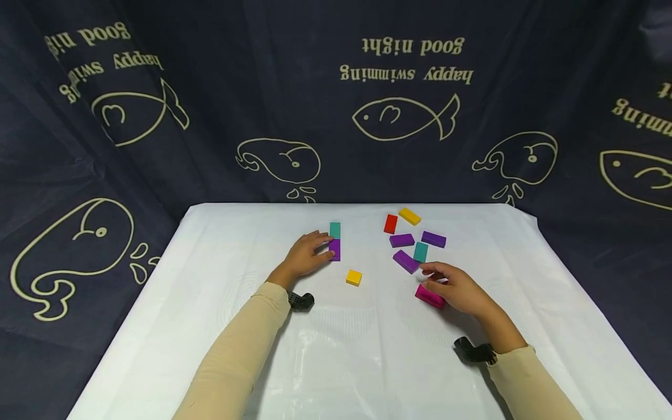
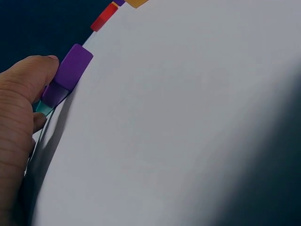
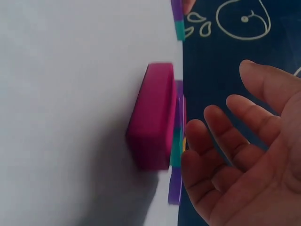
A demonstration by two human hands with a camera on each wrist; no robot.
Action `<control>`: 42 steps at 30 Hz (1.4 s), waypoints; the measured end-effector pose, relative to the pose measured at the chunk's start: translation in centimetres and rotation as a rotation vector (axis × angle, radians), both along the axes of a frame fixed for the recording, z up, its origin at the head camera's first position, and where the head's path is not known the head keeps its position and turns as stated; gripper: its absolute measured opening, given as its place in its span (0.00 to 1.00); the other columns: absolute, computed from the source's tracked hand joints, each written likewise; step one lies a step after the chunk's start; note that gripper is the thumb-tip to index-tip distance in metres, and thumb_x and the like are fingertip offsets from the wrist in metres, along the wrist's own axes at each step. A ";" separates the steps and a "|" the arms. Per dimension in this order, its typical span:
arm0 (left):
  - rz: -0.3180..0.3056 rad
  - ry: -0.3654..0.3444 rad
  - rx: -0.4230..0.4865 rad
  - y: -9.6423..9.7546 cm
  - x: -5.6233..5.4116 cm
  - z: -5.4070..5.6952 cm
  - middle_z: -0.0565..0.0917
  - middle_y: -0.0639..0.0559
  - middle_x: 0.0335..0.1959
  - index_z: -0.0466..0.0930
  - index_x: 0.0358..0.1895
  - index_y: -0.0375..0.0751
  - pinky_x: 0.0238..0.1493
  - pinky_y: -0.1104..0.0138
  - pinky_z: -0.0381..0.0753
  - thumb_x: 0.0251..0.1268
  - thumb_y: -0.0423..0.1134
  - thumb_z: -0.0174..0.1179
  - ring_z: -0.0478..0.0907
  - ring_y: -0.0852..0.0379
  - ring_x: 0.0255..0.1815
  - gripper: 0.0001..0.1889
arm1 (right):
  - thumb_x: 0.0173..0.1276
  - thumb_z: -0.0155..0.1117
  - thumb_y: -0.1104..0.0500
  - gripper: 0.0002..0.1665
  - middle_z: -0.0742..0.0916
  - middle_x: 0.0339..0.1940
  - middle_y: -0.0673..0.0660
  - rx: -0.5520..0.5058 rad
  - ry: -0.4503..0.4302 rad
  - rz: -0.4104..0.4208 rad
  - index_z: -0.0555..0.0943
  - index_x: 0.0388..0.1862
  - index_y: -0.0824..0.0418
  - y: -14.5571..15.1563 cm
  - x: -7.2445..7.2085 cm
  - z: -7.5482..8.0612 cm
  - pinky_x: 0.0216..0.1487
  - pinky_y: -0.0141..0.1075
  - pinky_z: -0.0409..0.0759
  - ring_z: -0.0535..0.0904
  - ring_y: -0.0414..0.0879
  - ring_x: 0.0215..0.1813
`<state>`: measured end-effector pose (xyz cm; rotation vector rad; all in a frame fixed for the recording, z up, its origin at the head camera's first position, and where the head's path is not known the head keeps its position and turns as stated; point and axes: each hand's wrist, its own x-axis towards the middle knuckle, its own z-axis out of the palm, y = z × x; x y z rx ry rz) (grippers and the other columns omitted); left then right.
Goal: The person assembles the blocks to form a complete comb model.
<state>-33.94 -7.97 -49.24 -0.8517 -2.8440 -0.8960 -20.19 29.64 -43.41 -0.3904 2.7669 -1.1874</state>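
My left hand (image 1: 307, 255) holds a purple block (image 1: 336, 249) between thumb and fingers; the thumb lies against this purple block (image 2: 74, 67) in the left wrist view. A teal block (image 1: 335, 230) lies end to end with it on the far side. Over at the right, my right hand (image 1: 459, 289) is above a magenta block (image 1: 429, 297), its fingers loosely bent. In the right wrist view the magenta block (image 3: 153, 110) stands apart from the right hand (image 3: 249, 150), and nothing is in the palm.
Between the hands lies a small yellow block (image 1: 354, 277). Beyond the right hand are a red block (image 1: 391, 224), a longer yellow block (image 1: 409, 216), another teal block (image 1: 420, 252) and several purple blocks (image 1: 406, 262). A dark printed curtain (image 1: 325, 105) hangs behind the white-covered table (image 1: 325, 361).
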 end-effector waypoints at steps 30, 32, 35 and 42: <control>-0.015 0.018 0.010 0.1 -0.2 -0.4 0.73 0.45 0.69 0.75 0.67 0.43 0.76 0.49 0.51 0.68 0.51 0.59 0.60 0.44 0.75 0.27 | 0.65 0.70 0.59 0.32 0.81 0.57 0.59 0.052 -0.130 0.053 0.74 0.67 0.62 1.7 1.3 -1.6 0.57 0.48 0.79 0.76 0.53 0.54; -0.013 0.017 0.008 0.1 -0.3 -0.4 0.73 0.45 0.69 0.75 0.67 0.44 0.76 0.49 0.50 0.68 0.51 0.59 0.60 0.44 0.75 0.27 | 0.63 0.71 0.59 0.35 0.80 0.58 0.60 0.045 -0.139 0.069 0.72 0.69 0.62 1.8 1.3 -1.7 0.57 0.48 0.79 0.75 0.53 0.55; -0.003 0.006 0.000 0.0 -0.3 -0.4 0.73 0.45 0.69 0.75 0.67 0.44 0.76 0.50 0.50 0.69 0.51 0.59 0.59 0.44 0.75 0.27 | 0.61 0.73 0.59 0.40 0.78 0.61 0.62 0.035 -0.149 0.102 0.69 0.71 0.62 1.9 1.3 -1.7 0.57 0.47 0.80 0.74 0.56 0.58; -0.002 0.002 0.002 -0.1 -0.1 -0.2 0.73 0.46 0.69 0.75 0.67 0.44 0.77 0.50 0.49 0.69 0.50 0.59 0.59 0.44 0.75 0.27 | 0.61 0.73 0.60 0.44 0.75 0.64 0.65 0.074 -0.145 0.188 0.64 0.74 0.63 2.4 1.3 -1.6 0.52 0.40 0.82 0.71 0.59 0.61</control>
